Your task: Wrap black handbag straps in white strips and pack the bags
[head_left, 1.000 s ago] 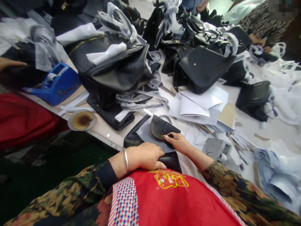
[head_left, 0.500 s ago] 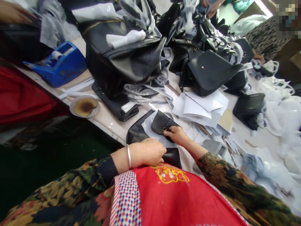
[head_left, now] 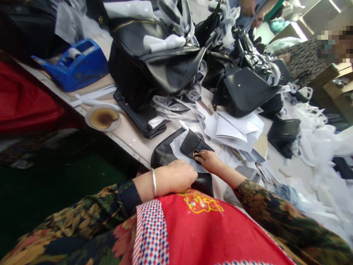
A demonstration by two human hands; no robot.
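Note:
A small black bag [head_left: 164, 150] lies at the table's front edge, close against my red apron. White tissue [head_left: 178, 142] is tucked beneath its black flap [head_left: 190, 141], which carries a gold buckle [head_left: 194, 152]. With thumb and fingers pinched, my right hand [head_left: 210, 161] grips the short strap at that buckle. My left hand [head_left: 180, 176] is closed over the near part of the bag, its knuckles up and its fingertips mostly hidden. Part of the bag's black near side [head_left: 204, 183] shows between that hand and the apron.
A blue tape dispenser [head_left: 85, 71] and a round dish with brown residue [head_left: 104, 117] stand left. Large black bags [head_left: 157, 68] fill the back. White papers [head_left: 231, 129] lie to the right, before heaped white wrapping [head_left: 317, 147]. Another person's hands [head_left: 252, 11] are at the far side.
The view has shifted slightly, so the table's things sit a little differently in the picture. Both my hands keep their places on the bag. The other person's hand at the far left has gone out of view.

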